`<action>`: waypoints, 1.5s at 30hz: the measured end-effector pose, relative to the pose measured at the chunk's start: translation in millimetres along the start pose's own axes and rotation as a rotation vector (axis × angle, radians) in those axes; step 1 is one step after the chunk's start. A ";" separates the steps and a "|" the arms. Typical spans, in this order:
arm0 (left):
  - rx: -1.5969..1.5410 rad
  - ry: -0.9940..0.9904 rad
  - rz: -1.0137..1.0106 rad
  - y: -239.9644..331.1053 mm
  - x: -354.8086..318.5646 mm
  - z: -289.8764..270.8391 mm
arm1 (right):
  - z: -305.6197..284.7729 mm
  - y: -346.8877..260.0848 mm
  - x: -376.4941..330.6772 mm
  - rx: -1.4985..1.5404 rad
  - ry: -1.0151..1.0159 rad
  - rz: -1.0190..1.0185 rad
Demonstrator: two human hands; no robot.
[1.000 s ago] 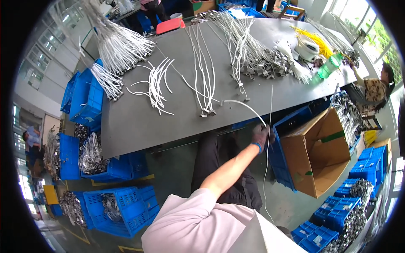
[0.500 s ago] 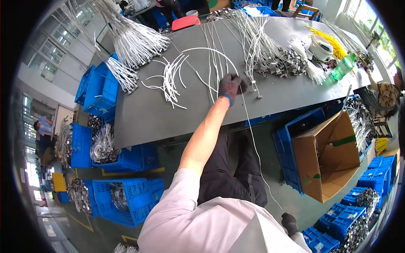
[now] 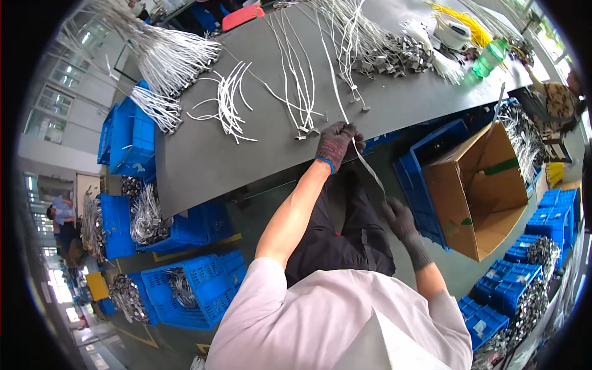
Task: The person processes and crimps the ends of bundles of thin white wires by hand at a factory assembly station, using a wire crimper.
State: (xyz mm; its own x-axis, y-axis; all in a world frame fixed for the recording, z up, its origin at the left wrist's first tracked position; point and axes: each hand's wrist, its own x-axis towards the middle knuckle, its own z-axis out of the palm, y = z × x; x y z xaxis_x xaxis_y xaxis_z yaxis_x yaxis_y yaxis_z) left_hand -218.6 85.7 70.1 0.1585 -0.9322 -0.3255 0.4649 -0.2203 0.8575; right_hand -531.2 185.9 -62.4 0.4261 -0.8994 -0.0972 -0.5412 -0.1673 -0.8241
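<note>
My left hand, in a dark knit glove with a blue cuff edge, is closed around a white cable at the table's near edge. From the far side of the table the cable runs to this hand, then slants down past the edge. Lower and to the right, my gloved right hand has its fingers closed on the cable's lower stretch, in front of my legs. Left of the cable lie several white wires with metal ends and a loose bunch of short white tubes.
A large bundle of white wires overhangs the grey table at left. Wires with metal connectors, a green bottle and yellow wires lie at right. Blue crates and an open cardboard box stand below.
My right hand has risen from low at the right to the hanging cable. My left hand has come slightly nearer the table edge. The white arc across the table is gone from there.
</note>
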 end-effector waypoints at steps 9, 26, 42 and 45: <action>0.031 0.024 0.104 55.6 21.3 -57.5 | 7.8 -92.9 21.5 0.765 -0.444 0.551; -0.224 -0.020 -0.052 60.9 48.3 -82.4 | 0.9 -139.4 49.4 0.791 -0.649 0.650; -0.063 -0.234 -0.200 -43.1 39.1 -49.1 | 35.9 -82.5 124.9 0.194 -0.102 -0.155; 0.347 -0.308 0.007 -46.4 16.0 -35.6 | 45.7 -81.8 138.1 1.188 -0.364 0.604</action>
State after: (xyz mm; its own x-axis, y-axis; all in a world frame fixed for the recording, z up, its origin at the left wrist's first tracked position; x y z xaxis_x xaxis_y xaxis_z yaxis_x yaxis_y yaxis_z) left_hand -206.6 91.2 10.9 -0.1298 -0.9643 -0.2307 0.1378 -0.2480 0.9589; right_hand -395.0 93.8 -34.0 0.6118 -0.5230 -0.5935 0.1510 0.8136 -0.5614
